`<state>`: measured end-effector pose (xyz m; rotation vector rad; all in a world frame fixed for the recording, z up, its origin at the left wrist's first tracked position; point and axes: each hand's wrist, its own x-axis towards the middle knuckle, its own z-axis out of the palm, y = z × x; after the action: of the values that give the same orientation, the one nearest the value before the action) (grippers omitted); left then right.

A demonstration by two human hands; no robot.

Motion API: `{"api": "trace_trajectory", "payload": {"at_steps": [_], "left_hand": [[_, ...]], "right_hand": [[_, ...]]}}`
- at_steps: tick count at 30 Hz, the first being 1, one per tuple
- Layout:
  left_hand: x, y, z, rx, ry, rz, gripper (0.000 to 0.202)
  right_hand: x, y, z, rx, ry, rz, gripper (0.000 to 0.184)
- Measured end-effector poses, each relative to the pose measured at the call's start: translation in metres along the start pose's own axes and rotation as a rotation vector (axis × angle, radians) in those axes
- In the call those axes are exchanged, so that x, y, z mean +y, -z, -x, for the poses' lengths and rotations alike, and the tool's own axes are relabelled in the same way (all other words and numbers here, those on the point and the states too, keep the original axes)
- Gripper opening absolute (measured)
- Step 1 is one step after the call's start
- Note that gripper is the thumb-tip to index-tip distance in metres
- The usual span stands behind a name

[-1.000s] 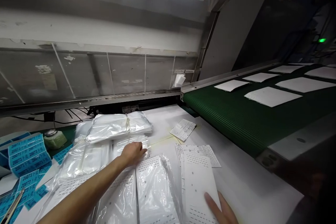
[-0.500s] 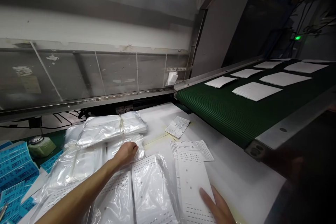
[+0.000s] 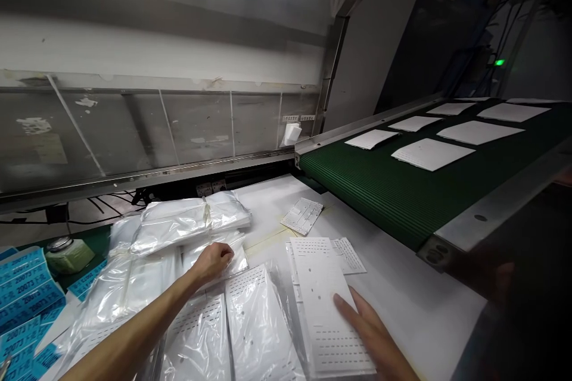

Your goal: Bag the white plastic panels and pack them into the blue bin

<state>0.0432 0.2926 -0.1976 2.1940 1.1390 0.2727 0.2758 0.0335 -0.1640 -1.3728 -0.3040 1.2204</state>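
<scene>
My left hand (image 3: 217,259) is closed, its fingertips pinched at the edge of a clear plastic bag (image 3: 236,244) in a stack of bags. What lies under the fingers is partly hidden. At the lower right, my right hand (image 3: 369,324) grips a flat white board (image 3: 319,297) with rows of short black dashes and a few round holes, its thumb on top. Part of another printed white board (image 3: 350,255) shows behind it. Between my hands, a similar white board in a clear bag (image 3: 257,321) lies beside another bagged board (image 3: 196,333).
A bundle of clear bags (image 3: 192,220) lies at the back left. Blue label sheets (image 3: 27,286) and a glass jar (image 3: 67,254) are at far left. A small white board (image 3: 302,215) rests on the table. White boards (image 3: 433,155) sit on the green conveyor belt (image 3: 357,184).
My right hand has shifted the white board slightly up and left, covering more of the board behind it. My left hand stays nearly in place at the bags.
</scene>
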Motion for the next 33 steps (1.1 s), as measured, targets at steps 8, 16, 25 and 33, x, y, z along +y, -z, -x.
{"api": "trace_trajectory", "payload": {"at_steps": [8, 16, 25, 33], "left_hand": [[0.003, -0.003, -0.003, -0.011, 0.121, 0.097, 0.025], [-0.002, 0.004, 0.001, -0.060, 0.184, 0.371, 0.033], [-0.010, 0.017, 0.004, 0.066, 0.283, 0.673, 0.032], [-0.008, 0.025, 0.009, 0.117, 0.269, 0.729, 0.030]], "right_hand": [[-0.026, -0.007, 0.000, -0.016, 0.008, -0.014, 0.078], [-0.032, -0.069, -0.068, -0.453, -0.001, 0.137, 0.061], [-0.023, -0.078, -0.107, -0.476, -0.105, 0.418, 0.035], [-0.050, -0.083, -0.092, -0.489, -0.004, 0.507, 0.050]]}}
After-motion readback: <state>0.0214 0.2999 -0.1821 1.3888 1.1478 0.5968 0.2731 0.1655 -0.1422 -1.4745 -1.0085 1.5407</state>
